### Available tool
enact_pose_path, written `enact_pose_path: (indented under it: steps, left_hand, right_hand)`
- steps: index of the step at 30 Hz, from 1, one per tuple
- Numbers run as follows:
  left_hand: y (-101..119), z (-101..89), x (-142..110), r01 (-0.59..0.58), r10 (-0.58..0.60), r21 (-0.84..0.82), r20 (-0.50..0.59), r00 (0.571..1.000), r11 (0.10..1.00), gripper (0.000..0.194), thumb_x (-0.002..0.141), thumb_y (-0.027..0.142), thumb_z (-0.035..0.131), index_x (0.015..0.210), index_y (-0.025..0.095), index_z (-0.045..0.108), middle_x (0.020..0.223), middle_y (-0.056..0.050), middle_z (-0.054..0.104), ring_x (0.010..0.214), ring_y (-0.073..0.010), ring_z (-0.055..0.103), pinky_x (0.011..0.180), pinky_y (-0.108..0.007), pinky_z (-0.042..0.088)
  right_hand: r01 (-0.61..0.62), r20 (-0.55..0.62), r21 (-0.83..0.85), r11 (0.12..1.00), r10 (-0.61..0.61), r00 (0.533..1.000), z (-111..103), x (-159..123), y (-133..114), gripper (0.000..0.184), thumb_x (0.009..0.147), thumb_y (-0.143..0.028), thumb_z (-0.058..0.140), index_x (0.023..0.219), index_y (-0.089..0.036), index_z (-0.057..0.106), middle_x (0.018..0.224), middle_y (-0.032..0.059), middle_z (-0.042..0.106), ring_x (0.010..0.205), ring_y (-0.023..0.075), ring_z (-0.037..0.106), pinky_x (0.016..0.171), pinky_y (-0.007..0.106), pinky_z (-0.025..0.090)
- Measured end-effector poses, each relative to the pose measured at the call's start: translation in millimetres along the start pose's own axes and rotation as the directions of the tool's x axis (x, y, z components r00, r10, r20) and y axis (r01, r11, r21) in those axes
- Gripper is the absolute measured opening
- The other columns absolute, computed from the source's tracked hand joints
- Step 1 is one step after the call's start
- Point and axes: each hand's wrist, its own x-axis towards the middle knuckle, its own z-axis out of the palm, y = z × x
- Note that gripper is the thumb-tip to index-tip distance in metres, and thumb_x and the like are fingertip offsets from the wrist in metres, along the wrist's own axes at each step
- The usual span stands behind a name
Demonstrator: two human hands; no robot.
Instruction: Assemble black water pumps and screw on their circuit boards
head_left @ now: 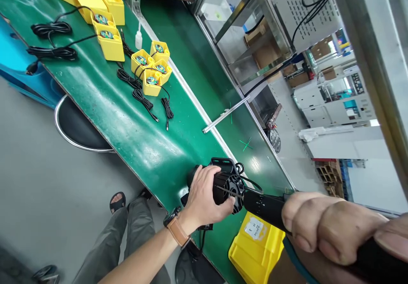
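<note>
Yellow plastic bins (111,46) holding circuit boards are standing along the far end of the green-topped table (108,105), with coiled black cables (143,99) lying beside them. The left hand (205,197), wearing a brown-strapped watch (177,231), is wrapping around a black finned cylindrical housing (228,186) above the table, near its white-railed edge. The right hand (331,226) is closing around a black power screwdriver (264,209), its thin steel shaft (230,192) reaching across the housing's ribbed end. A labelled yellow bin (255,250) is sitting at the table's near edge.
</note>
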Motion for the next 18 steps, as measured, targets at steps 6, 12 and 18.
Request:
enact_pose_path:
  steps: [6,12,18]
  left_hand:
    - [2,0.1,0,0.019,-0.019,-0.006,0.009,1.0,1.0,0.061,0.078,0.037,0.067,0.133,0.021,0.046,0.134,-0.015,0.064,0.131,-0.0332,0.06,0.126,-0.064,0.029]
    - [3,-0.3,0,0.026,-0.026,0.003,0.011,1.0,1.0,0.06,0.077,0.036,0.066,0.132,0.02,0.047,0.134,-0.015,0.064,0.13,-0.033,0.06,0.125,-0.065,0.029]
    - [5,-0.4,1,0.051,-0.051,0.002,0.01,0.999,0.999,0.059,0.077,0.037,0.067,0.13,0.021,0.048,0.133,-0.014,0.065,0.13,-0.0322,0.06,0.126,-0.064,0.029]
  right_hand:
    - [-0.024,0.045,0.007,1.0,0.023,0.999,2,6,-3,0.023,0.099,-0.044,0.066,0.086,-0.028,0.058,0.056,-0.0074,0.056,0.039,0.0149,0.051,0.044,0.037,0.048]
    - [0.079,0.007,0.067,0.995,-0.079,0.997,19,16,2,0.017,0.096,-0.031,0.062,0.083,-0.023,0.055,0.056,-0.0067,0.046,0.038,0.0108,0.044,0.04,0.031,0.039]
    - [0.058,-0.092,0.014,0.998,-0.057,0.994,29,17,4,0.028,0.093,-0.029,0.069,0.074,-0.023,0.049,0.053,-0.0065,0.044,0.038,0.0108,0.04,0.038,0.03,0.038]
